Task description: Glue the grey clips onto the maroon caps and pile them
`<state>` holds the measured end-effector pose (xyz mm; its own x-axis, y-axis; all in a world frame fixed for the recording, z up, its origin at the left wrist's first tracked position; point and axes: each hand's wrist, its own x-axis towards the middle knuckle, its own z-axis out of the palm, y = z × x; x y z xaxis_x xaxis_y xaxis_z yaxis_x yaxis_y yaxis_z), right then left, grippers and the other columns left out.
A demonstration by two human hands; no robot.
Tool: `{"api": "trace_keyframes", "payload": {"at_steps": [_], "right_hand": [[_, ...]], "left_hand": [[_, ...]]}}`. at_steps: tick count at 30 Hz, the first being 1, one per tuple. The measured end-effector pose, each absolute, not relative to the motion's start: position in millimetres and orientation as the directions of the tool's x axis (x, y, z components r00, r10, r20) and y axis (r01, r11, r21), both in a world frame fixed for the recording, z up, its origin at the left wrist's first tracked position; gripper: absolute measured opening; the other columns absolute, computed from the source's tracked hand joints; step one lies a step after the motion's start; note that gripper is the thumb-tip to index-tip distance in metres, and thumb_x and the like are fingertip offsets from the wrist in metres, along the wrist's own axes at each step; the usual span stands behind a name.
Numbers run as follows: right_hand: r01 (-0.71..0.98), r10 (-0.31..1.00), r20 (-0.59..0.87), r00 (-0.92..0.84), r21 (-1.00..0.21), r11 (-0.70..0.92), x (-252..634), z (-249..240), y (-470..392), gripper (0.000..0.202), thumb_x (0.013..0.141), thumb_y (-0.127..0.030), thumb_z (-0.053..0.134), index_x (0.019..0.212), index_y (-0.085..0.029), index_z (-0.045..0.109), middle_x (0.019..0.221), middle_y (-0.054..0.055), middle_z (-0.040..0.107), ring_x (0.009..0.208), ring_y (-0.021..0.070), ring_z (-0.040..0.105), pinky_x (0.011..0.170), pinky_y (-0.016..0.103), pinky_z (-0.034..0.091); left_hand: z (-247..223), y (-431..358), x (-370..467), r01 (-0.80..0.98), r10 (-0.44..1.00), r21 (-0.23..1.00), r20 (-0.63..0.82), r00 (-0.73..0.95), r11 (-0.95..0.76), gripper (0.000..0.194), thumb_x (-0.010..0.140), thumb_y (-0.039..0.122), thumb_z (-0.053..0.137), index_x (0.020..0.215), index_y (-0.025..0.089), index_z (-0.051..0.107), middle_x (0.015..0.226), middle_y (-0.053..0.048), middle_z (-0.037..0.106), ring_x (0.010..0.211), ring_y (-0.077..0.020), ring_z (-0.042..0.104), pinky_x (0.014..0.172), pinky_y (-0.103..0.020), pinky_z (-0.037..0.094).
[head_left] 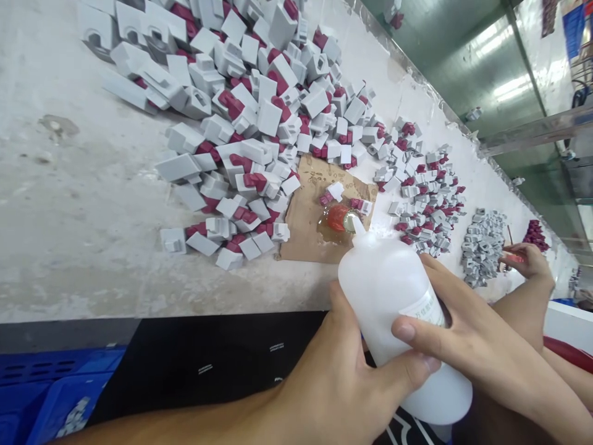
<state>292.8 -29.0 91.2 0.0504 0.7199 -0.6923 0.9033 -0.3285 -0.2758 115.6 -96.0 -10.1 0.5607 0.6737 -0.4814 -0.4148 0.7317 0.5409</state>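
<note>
The head view shows one white plastic squeeze bottle point(398, 309), tilted with its nozzle pointing away toward one small orange-red cap point(339, 216) that lies on one piece of brown cardboard point(306, 222) on the desk point(83, 235). Two hands hold the bottle. The left hand point(343, 383) wraps it from below, its fingers pressed around the body with the thumb lying across the front. The right hand point(467, 340) clasps it from the far side, fingers point(417, 334) curled over the label. The bottle's base is cut off from sight behind the left hand.

The label point(424, 307) carries small dark print, mostly covered by the right fingers and too small to read.

Grey and dark red plastic parts lie in piles too dense to count: one large heap point(250, 123) beside the cardboard, a smaller heap point(426, 191) farther right, one all-grey pile point(484, 244) and one small all-red pile point(535, 235) beyond it. About three such parts sit on the cardboard itself.

A third hand, another person's hand point(528, 259), rests near the grey pile, pinching something thin; what it is cannot be made out.

One blue crate point(50, 389) shows at the lower left, cut off by the frame edge, with a few grey parts inside.
</note>
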Motion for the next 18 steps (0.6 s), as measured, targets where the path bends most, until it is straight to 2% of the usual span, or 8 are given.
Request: {"api": "trace_keyframes", "payload": {"at_steps": [3, 6, 12, 16, 18], "right_hand": [[0.908, 0.739, -0.672, 0.05, -0.279, -0.314, 295.1, 90.5, -31.1, 0.059, 0.092, -0.08, 0.084, 0.123, -0.031, 0.086, 0.127, 0.007, 0.08, 0.132, 0.0433, 0.074, 0.089, 0.042, 0.068], [0.91, 0.742, -0.668, 0.05, -0.276, -0.31, 297.2, 90.0, -32.5, 0.058, 0.093, -0.08, 0.083, 0.125, -0.032, 0.086, 0.126, 0.007, 0.079, 0.126, 0.041, 0.076, 0.088, 0.041, 0.068], [0.908, 0.73, -0.682, 0.037, -0.283, -0.31, 295.3, 90.5, -28.3, 0.066, 0.092, -0.08, 0.085, 0.137, -0.032, 0.084, 0.124, 0.006, 0.082, 0.109, 0.0358, 0.08, 0.086, 0.042, 0.067], [0.897, 0.728, -0.685, 0.035, -0.3, -0.325, 292.4, 91.1, -26.8, 0.066, 0.09, -0.084, 0.086, 0.129, -0.03, 0.084, 0.123, 0.005, 0.082, 0.109, 0.0353, 0.08, 0.089, 0.042, 0.066], [0.892, 0.736, -0.676, 0.031, -0.314, -0.326, 292.2, 90.2, -26.8, 0.066, 0.091, -0.083, 0.087, 0.13, -0.031, 0.084, 0.124, 0.005, 0.082, 0.109, 0.0347, 0.079, 0.092, 0.042, 0.065]], "left_hand": [[-8.9, -95.2, 114.9, -0.411, 0.665, 0.533, -0.485, 0.568, 0.74, 0.111, 0.097, 0.054, 0.098, 0.185, 0.028, 0.035, 0.172, -0.02, 0.066, 0.154, -0.0487, 0.069, 0.13, -0.07, 0.06], [-8.8, -96.1, 114.4, -0.408, 0.66, 0.529, -0.488, 0.572, 0.744, 0.11, 0.096, 0.051, 0.099, 0.184, 0.028, 0.037, 0.171, -0.02, 0.067, 0.154, -0.0488, 0.069, 0.13, -0.071, 0.059], [-10.8, -96.3, 113.5, -0.386, 0.631, 0.509, -0.511, 0.584, 0.769, 0.125, 0.086, 0.037, 0.107, 0.188, 0.032, 0.033, 0.172, -0.018, 0.066, 0.152, -0.0494, 0.071, 0.129, -0.069, 0.061], [-11.7, -96.6, 113.7, -0.45, 0.66, 0.485, -0.502, 0.559, 0.75, 0.11, 0.093, 0.045, 0.102, 0.184, 0.028, 0.042, 0.168, -0.019, 0.07, 0.15, -0.0491, 0.072, 0.125, -0.068, 0.064], [-13.3, -97.4, 113.7, -0.489, 0.683, 0.477, -0.486, 0.545, 0.73, 0.109, 0.091, 0.046, 0.103, 0.182, 0.028, 0.046, 0.164, -0.019, 0.073, 0.151, -0.0502, 0.072, 0.125, -0.068, 0.065]]}}
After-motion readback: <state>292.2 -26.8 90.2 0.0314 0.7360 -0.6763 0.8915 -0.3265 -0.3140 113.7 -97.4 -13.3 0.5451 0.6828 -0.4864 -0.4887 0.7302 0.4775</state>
